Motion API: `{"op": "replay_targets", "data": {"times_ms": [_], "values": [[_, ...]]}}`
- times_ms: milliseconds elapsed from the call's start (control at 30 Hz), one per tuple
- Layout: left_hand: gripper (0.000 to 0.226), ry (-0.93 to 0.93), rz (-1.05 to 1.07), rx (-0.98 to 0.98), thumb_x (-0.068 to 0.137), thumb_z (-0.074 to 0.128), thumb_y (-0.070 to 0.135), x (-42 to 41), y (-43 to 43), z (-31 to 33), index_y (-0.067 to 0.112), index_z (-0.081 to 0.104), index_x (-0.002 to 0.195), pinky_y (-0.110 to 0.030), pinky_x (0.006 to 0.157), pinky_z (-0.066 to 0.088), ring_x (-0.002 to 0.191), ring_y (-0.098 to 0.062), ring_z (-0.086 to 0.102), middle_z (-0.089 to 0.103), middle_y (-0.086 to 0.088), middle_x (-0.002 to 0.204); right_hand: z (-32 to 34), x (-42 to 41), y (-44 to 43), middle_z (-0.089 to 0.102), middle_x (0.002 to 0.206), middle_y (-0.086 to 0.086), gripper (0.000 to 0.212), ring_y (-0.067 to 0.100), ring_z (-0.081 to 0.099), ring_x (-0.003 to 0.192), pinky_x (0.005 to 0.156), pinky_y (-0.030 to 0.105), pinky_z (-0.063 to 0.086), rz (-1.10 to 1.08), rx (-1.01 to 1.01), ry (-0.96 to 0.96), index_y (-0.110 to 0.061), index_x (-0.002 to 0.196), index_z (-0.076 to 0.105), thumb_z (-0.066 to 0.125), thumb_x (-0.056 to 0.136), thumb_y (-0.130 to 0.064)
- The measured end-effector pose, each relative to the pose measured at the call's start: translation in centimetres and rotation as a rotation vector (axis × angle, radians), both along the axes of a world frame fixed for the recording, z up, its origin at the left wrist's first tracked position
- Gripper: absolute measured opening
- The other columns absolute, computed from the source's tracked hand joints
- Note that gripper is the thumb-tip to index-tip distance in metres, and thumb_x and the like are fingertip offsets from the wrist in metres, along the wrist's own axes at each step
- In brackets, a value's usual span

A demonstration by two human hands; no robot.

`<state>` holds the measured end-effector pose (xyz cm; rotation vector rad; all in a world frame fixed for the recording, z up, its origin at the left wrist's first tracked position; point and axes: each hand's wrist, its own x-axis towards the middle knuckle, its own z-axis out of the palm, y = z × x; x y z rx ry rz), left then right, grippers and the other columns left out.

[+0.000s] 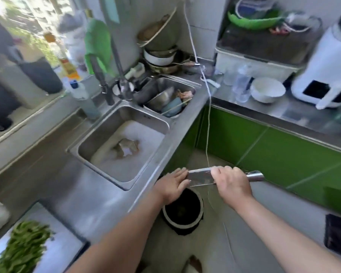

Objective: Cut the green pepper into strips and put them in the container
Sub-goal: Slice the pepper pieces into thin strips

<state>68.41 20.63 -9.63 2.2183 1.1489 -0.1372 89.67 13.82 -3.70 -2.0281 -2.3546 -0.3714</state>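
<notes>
A steel cleaver (pixel 200 177) hangs level above a black bin (pixel 182 210) on the floor. My right hand (pixel 231 182) grips the cleaver where the blade meets the metal handle. My left hand (pixel 174 183) lies flat against the far end of the blade, fingers straight. A heap of green pepper strips (pixel 22 247) rests on a white cutting board (pixel 61 245) at the bottom left, away from both hands. The frame is blurred.
A steel double sink (pixel 98 146) sits left of the hands, its far basin full of dishes (pixel 169 101). A tap (pixel 106 85) stands behind it. A white bowl (pixel 267 89) and white appliance (pixel 325 79) are on the right counter above green cabinets (pixel 274 152).
</notes>
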Motion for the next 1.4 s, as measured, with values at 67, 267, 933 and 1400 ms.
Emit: {"op": "replay_targets", "data": {"times_ms": [67, 267, 933, 1400], "values": [[0.066, 0.181, -0.016, -0.086, 0.104, 0.018, 0.056, -0.1, 0.9, -1.5, 0.018, 0.019, 0.158, -0.037, 0.124, 0.004, 0.152, -0.011, 0.001, 0.007, 0.003, 0.166, -0.9, 1.8, -0.7, 0.057, 0.055, 0.002, 0.024, 0.026, 0.056, 0.047, 0.046, 0.032, 0.04, -0.076, -0.043, -0.006, -0.014, 0.07, 0.06, 0.062, 0.054, 0.004], [0.04, 0.116, 0.14, 0.093, 0.103, 0.036, 0.041, 0.3, 3.0, -1.0, 0.015, 0.066, 0.104, -0.038, 0.091, 0.045, 0.111, -0.03, 0.056, 0.062, -0.009, 0.11, 0.3, 3.6, -0.8, 0.067, 0.097, -0.005, 0.015, 0.022, 0.067, 0.093, 0.066, 0.032, 0.036, -0.349, -0.447, 0.023, -0.024, 0.096, 0.036, 0.045, 0.093, -0.013], [0.039, 0.407, 0.277, 0.682, 0.091, 0.043, 0.012, -9.5, 31.5, 10.7, 0.01, 0.055, 0.128, -0.038, 0.11, 0.031, 0.129, -0.03, 0.041, 0.051, -0.011, 0.132, 2.8, -16.5, 26.7, 0.065, 0.111, 0.016, 0.022, 0.033, 0.063, 0.101, 0.079, 0.035, 0.048, -0.428, -0.749, 0.821, -0.017, 0.096, 0.056, 0.046, 0.101, -0.036], [0.044, 0.838, 0.253, 0.473, 0.101, 0.037, 0.023, -9.1, 38.3, 10.3, 0.008, 0.04, 0.142, -0.041, 0.113, 0.029, 0.128, -0.027, 0.048, 0.053, -0.01, 0.136, 0.4, -17.5, 32.6, 0.042, 0.067, 0.002, 0.035, 0.019, 0.039, 0.052, 0.038, 0.018, 0.029, -0.474, -0.806, 0.94, -0.018, 0.071, 0.037, 0.048, 0.102, -0.032]]}}
